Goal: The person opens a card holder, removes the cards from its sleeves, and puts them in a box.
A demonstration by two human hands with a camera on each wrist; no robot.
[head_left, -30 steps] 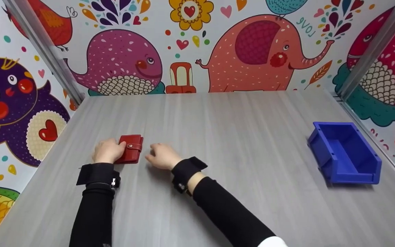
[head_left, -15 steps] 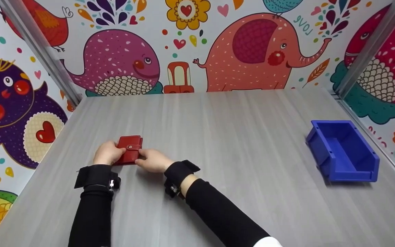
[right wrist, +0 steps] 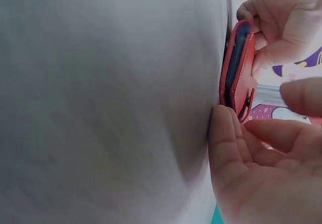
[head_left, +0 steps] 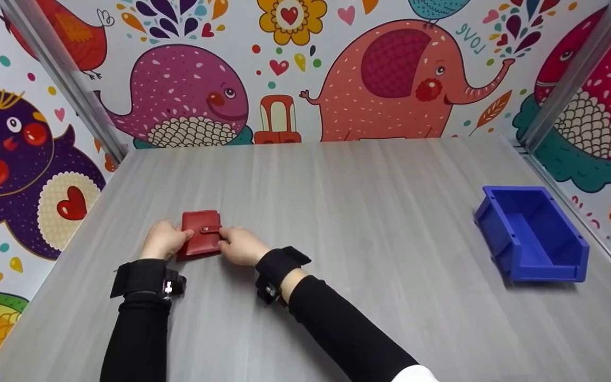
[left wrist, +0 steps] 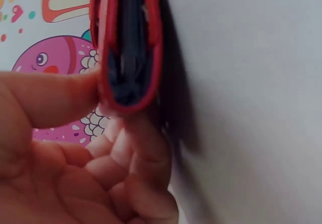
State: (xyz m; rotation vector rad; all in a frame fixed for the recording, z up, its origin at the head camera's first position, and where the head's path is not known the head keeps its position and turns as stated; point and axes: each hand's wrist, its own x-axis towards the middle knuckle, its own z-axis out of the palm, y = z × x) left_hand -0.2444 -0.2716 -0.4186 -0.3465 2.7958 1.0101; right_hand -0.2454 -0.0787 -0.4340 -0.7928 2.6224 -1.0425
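Covering wallet edge, right hand; apparently pinching

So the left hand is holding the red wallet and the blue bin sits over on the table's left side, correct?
Not quite: the blue bin sits on the right side of the table, as the head view shows. The left hand is indeed holding the red wallet.

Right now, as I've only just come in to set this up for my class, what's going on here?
A person is handling a red wallet with both hands. The left hand grips its left side, and the fingers of the right hand hold its right edge, by the strap. A blue bin stands apart on the table, off to the person's right.
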